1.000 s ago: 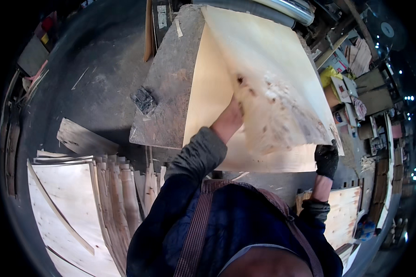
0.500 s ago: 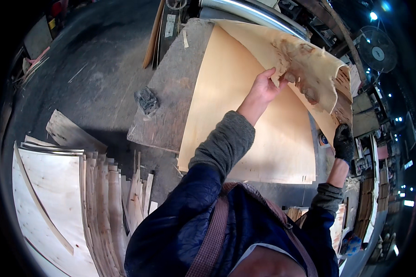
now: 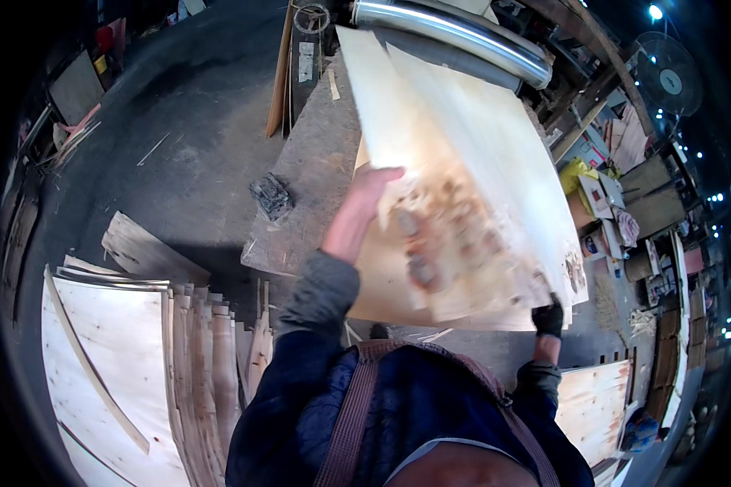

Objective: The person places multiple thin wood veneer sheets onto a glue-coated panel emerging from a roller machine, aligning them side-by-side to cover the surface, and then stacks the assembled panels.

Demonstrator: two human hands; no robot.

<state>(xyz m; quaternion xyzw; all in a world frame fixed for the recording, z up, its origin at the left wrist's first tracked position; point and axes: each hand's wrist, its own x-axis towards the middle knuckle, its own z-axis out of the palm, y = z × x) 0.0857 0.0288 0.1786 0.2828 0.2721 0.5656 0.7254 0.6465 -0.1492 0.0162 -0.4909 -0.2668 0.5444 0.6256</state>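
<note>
A pale wood veneer sheet (image 3: 487,178) with brown knots and ragged holes lies slanted across the table, partly blurred by motion. My bare left hand (image 3: 364,199) grips its left edge, thumb on top and fingers hidden beneath. At the sheet's near right corner, my right hand (image 3: 549,318) in a black glove is closed on the edge. Below the knotty sheet, another smooth tan veneer sheet (image 3: 378,280) shows along the left and near side. Both rest over a worn grey tabletop (image 3: 300,195).
Shiny metal rollers (image 3: 463,36) stand beyond the table's far edge. A dark, crumpled-looking lump (image 3: 270,197) sits on the tabletop at left. Stacked veneer sheets (image 3: 105,349) stand at lower left, more boards (image 3: 597,398) at lower right. A fan (image 3: 668,79) is at far right.
The knotty sheet has unfolded from the far right and come toward me, now covering much of the tan one. My left hand moved left and nearer; my right hand moved left and nearer.
</note>
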